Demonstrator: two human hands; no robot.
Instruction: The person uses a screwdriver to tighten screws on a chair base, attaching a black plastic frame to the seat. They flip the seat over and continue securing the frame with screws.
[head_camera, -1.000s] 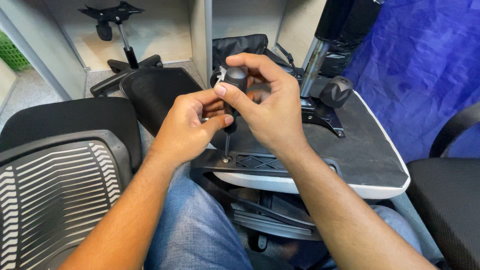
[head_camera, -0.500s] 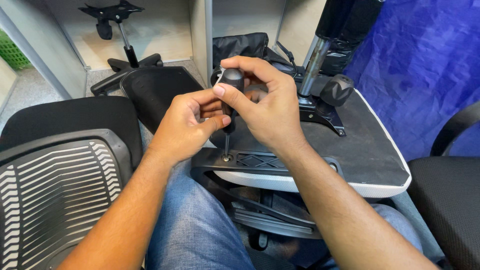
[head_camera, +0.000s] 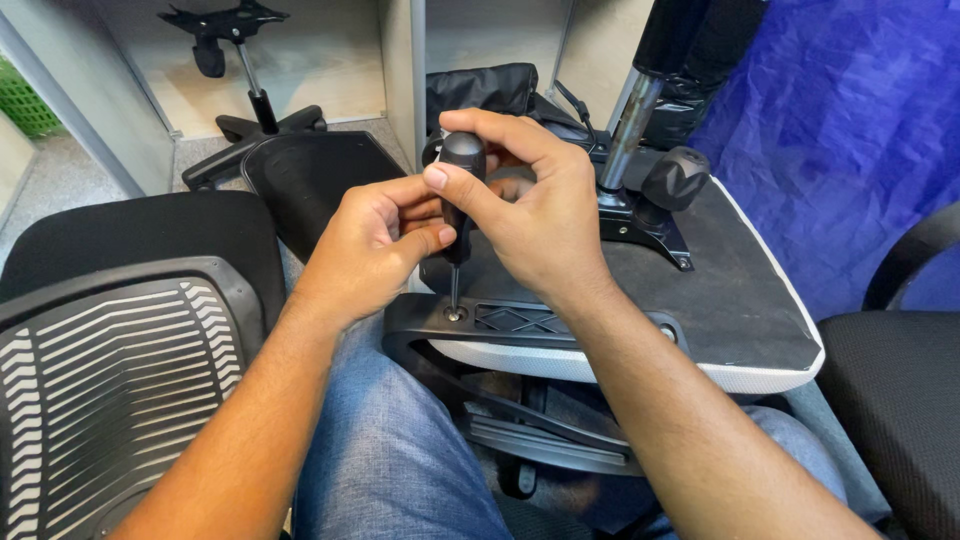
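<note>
Your right hand (head_camera: 545, 215) is wrapped over the black handle of the screwdriver (head_camera: 458, 190), while your left hand (head_camera: 375, 250) pinches its shaft just below. The tip sits upright in a screw hole of the black bracket (head_camera: 530, 322) beneath both hands, on the upturned chair seat (head_camera: 740, 300).

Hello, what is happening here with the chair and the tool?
A seated person holds a black screwdriver upright with both hands: the right hand grips the handle top, the left hand steadies it lower down. Its tip sits in a screw hole of a black armrest bracket on an upturned chair seat resting across the person's lap.
</note>
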